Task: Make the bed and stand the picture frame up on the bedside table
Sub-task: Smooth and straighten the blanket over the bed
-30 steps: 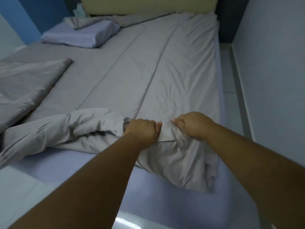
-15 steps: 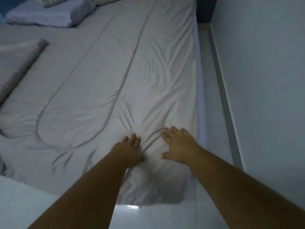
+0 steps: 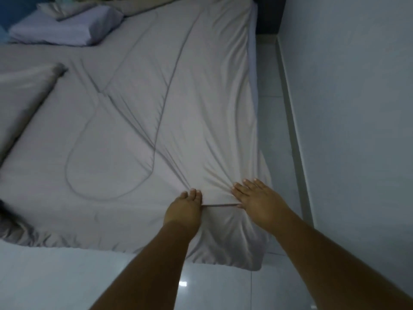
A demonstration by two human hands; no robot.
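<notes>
A grey duvet (image 3: 138, 121) lies spread over the bed, its near right corner (image 3: 234, 249) hanging over the foot edge. Both hands rest on it near that corner. My left hand (image 3: 184, 211) presses down with its fingers close together. My right hand (image 3: 257, 202) lies flat with the fingers apart. A short fold of cloth runs between the two hands, and creases fan out from them up the bed. Both thumbs are hidden by the fold. No picture frame or bedside table is in view.
A lilac pillow (image 3: 64, 27) lies at the head on the left, with bunched grey cloth behind it. Another grey pillow or folded cover (image 3: 20, 97) lies at the left edge. A narrow tiled strip (image 3: 270, 121) separates the bed from the white wall (image 3: 346, 108). Glossy floor tiles (image 3: 67, 280) lie at my feet.
A second ago both hands gripped a bunched duvet corner. They then laid it flat over the foot of the bed. Now they have slid right towards the corner, raising a fold between them.
</notes>
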